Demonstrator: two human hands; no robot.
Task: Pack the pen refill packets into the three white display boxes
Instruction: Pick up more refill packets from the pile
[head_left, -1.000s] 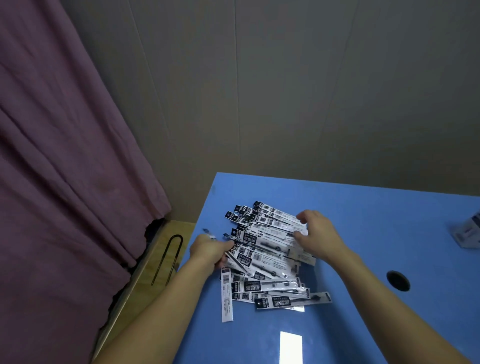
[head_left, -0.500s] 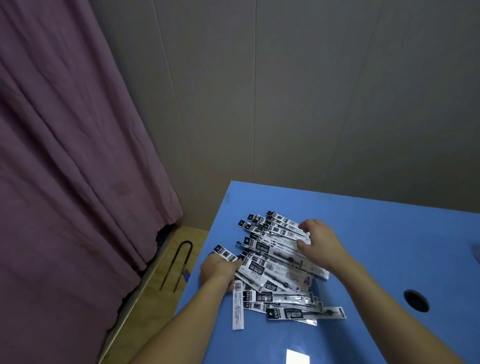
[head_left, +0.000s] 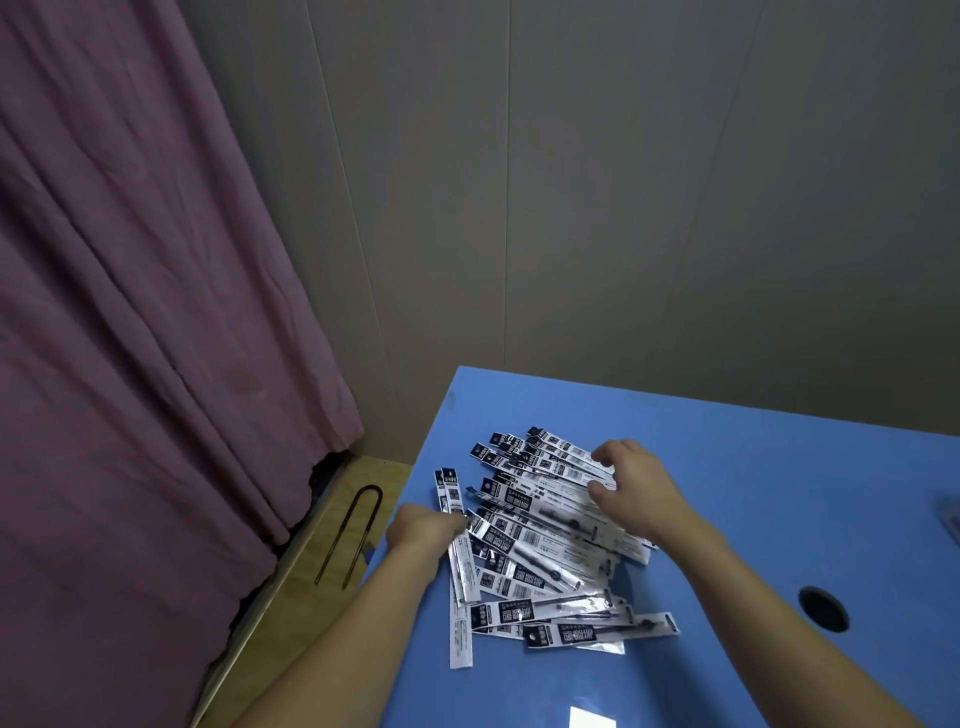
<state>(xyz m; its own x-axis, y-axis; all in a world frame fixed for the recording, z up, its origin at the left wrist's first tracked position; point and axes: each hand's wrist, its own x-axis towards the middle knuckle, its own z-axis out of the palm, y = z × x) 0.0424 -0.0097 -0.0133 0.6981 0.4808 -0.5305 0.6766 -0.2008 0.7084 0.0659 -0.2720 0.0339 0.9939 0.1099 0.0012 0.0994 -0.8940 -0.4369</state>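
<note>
two hands at a pile of pen refill packets (head_left: 545, 540) on the blue table (head_left: 779, 493)

the left hand (head_left: 423, 530) pinches two packets (head_left: 452, 499) at the left edge of the pile. the right hand (head_left: 631, 488) rests on top of the pile with its fingers curled down onto the packets.

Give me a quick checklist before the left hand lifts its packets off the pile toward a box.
1. Left hand grips packets at the pile's left edge: ok.
2. Right hand rests on the pile of refill packets, steadying it; fingers curled, firm hold: cannot tell.
3. Gripped packets free of the pile: not ok, their lower ends run under other packets.
4. White display boxes in view: not ok, none visible.
5. Loose packets on the blue table away from its left edge: not ok, one packet lies close to it.
</note>
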